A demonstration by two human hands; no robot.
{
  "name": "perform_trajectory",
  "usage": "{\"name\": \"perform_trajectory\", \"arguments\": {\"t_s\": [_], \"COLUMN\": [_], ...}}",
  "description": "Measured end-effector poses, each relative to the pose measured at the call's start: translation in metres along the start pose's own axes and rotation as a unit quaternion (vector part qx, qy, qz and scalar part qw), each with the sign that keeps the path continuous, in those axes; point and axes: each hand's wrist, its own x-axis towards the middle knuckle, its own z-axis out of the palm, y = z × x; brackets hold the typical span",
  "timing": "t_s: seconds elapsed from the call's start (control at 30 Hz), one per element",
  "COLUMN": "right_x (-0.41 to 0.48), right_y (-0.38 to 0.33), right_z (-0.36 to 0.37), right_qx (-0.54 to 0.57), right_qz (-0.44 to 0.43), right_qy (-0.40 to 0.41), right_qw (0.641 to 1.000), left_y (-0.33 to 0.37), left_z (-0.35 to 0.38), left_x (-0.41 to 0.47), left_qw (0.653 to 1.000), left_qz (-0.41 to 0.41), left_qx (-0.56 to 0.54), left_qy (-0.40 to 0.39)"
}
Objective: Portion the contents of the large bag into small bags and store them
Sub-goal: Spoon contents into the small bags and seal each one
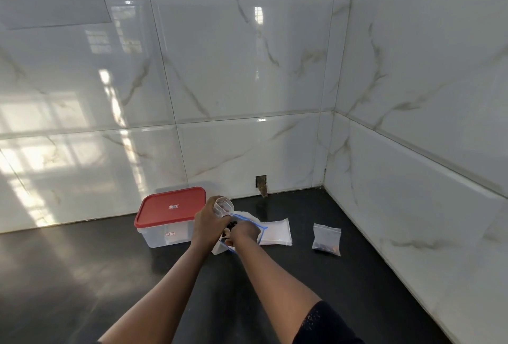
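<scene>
Counter: dark, glossy.
Walls: white marbled tiles, meeting in a corner.
Left hand: grips small bag.
Right hand: in large bag, fingers hidden, grip unclear.

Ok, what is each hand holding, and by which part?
The left hand grips a small clear bag just below its open mouth. The right hand reaches into the large bag; whether it holds anything there cannot be told.
</scene>
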Motion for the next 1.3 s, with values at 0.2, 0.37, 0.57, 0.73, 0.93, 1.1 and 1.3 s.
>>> {"name": "perform_trajectory", "arguments": {"t_s": [0.2,0.37,0.57,0.73,0.93,1.1,1.3], "right_x": [0.001,-0.001,0.001,0.000,-0.007,-0.018,-0.033], "right_y": [-0.002,-0.012,-0.024,-0.031,-0.057,-0.085,-0.103], "right_z": [-0.008,-0.027,-0.043,-0.051,-0.083,-0.102,-0.126], "right_qx": [-0.163,-0.239,-0.247,-0.264,-0.206,-0.201,-0.217], "right_qz": [-0.033,-0.050,-0.081,-0.084,-0.072,-0.052,-0.046], "right_qy": [0.073,0.119,0.109,0.082,0.042,0.022,-0.022], "right_qw": [0.983,0.962,0.959,0.957,0.975,0.978,0.975], "left_y": [0.005,0.003,0.008,0.012,0.013,0.013,0.009], "left_z": [0.004,0.005,0.012,0.016,0.016,0.018,0.020], "left_x": [0.002,0.003,0.003,0.001,0.000,-0.002,-0.001], "left_qw": [1.000,1.000,0.999,1.000,0.999,0.999,0.999], "left_qz": [-0.010,-0.016,-0.017,-0.018,-0.023,-0.033,-0.038], "left_qx": [-0.001,-0.009,-0.028,-0.025,-0.026,-0.034,-0.033], "left_qy": [0.009,0.012,0.004,-0.005,0.000,-0.003,-0.010]}}
